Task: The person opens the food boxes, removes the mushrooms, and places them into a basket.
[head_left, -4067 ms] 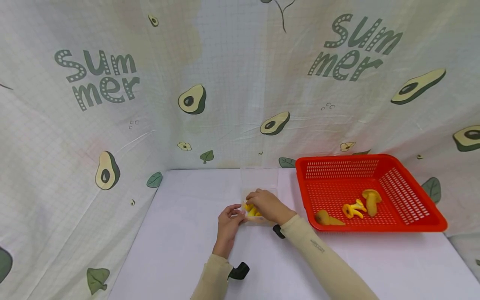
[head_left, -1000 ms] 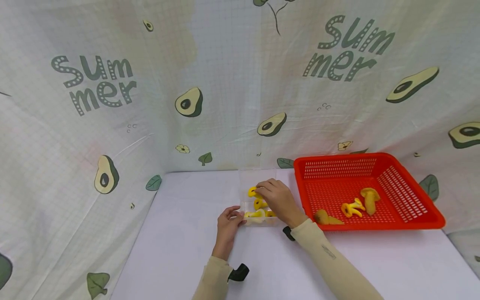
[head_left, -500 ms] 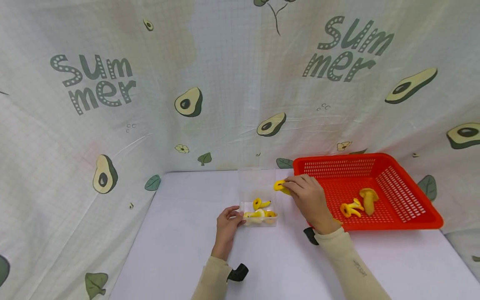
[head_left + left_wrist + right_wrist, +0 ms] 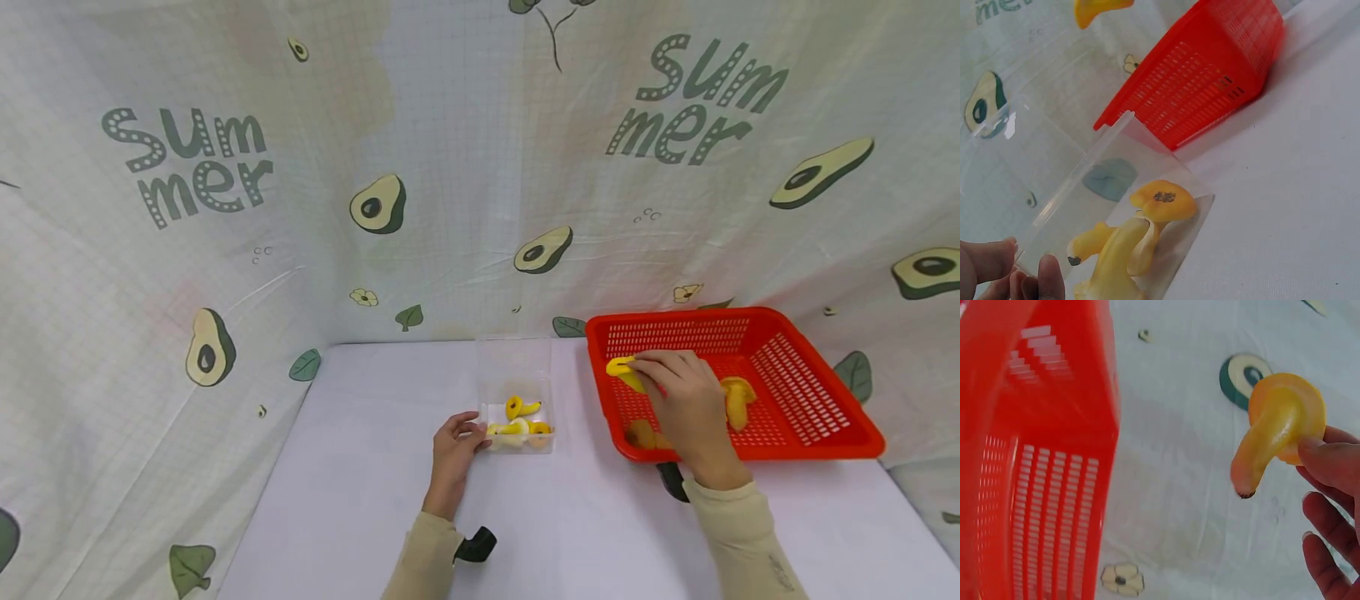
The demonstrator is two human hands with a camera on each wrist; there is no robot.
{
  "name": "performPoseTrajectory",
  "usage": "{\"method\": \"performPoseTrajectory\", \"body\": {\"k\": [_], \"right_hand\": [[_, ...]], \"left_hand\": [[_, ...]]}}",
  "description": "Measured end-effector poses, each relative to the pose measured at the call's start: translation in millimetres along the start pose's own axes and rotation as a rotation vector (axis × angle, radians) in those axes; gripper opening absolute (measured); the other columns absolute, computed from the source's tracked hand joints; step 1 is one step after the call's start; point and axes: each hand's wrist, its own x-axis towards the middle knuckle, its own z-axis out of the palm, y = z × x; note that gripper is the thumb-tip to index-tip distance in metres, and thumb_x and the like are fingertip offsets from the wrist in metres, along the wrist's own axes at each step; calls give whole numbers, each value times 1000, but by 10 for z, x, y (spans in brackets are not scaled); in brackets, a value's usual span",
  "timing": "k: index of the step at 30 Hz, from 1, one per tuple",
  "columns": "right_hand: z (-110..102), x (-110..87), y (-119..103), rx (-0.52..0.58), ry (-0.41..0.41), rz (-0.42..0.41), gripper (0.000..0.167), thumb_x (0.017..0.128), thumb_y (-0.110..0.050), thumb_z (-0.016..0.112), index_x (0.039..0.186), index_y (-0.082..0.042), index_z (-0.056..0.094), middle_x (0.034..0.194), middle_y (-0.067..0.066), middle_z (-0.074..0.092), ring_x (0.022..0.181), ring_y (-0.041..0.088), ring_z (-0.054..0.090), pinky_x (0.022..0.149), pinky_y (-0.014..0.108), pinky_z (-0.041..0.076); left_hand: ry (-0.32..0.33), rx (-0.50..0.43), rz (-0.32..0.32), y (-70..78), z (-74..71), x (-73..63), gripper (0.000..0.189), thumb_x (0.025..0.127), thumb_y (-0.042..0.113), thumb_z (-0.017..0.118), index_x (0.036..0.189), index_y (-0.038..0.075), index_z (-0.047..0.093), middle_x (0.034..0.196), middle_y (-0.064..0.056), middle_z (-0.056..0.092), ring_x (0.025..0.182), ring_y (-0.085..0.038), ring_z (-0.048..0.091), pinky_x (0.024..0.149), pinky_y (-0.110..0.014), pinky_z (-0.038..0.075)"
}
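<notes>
My right hand (image 4: 692,412) pinches a yellow toy mushroom (image 4: 627,373) between thumb and fingertips, above the left part of the red basket (image 4: 795,454). In the right wrist view this mushroom (image 4: 1279,419) has its cap gripped and its curved stem pointing down. A clear plastic box (image 4: 517,444) stands on the table with its lid up at the back. At the box's left wall, my left hand (image 4: 452,460) grips the edge with thumb and fingers. Inside the box lie several yellow mushrooms (image 4: 1163,203), some with pale stems.
Two brownish mushrooms show in the basket, one on the right (image 4: 737,403) and one at the front left (image 4: 642,434); my right hand covers the floor between them. A white cloth covers the table (image 4: 360,467), and a printed curtain (image 4: 450,167) hangs behind.
My right hand has lifted a yellow mushroom out of the box and carried it right, over the basket. My left hand stays at the box. The yellow mushroom in the basket is now hidden.
</notes>
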Motion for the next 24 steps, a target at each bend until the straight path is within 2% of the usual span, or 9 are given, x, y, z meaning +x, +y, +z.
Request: {"method": "performPoseTrajectory", "body": {"k": [8,14,19,21,24], "right_hand": [[-264,-114,302,-70,7,85,32,70,11,91,99,5,79,99,19,75,89,38,63,75,49,52],[-424,-205,454,-138,-61,193,31,73,10,91,101,5,79,102,22,75,92,43,64,78,59,56],[-503,-270,521,-145,-131,282,32,77,11,87,107,5,77,110,26,73,99,47,62,82,66,56],[-515,-281,515,-138,-146,285,33,78,12,86,108,5,77,111,26,72,99,47,62,81,66,56],[-487,-277,453,-108,-148,228,35,75,14,87,108,3,78,107,23,73,96,43,64,79,62,58]], "left_hand": [[10,14,-7,3,14,-12,36,97,-3,72,131,-12,61,100,-9,59,86,-16,58,75,-24,65],[10,6,10,1,20,-10,36,97,-5,71,130,-13,61,99,-9,59,84,-15,58,73,-23,64],[15,10,9,-6,22,-5,36,97,-5,71,130,-13,61,98,-9,59,84,-15,58,72,-22,64],[19,12,6,-6,24,-2,36,97,-5,72,130,-13,61,98,-8,59,84,-15,58,72,-22,64],[21,14,4,-12,22,-2,35,97,-5,72,130,-13,61,97,-8,59,84,-15,58,72,-22,64]]}}
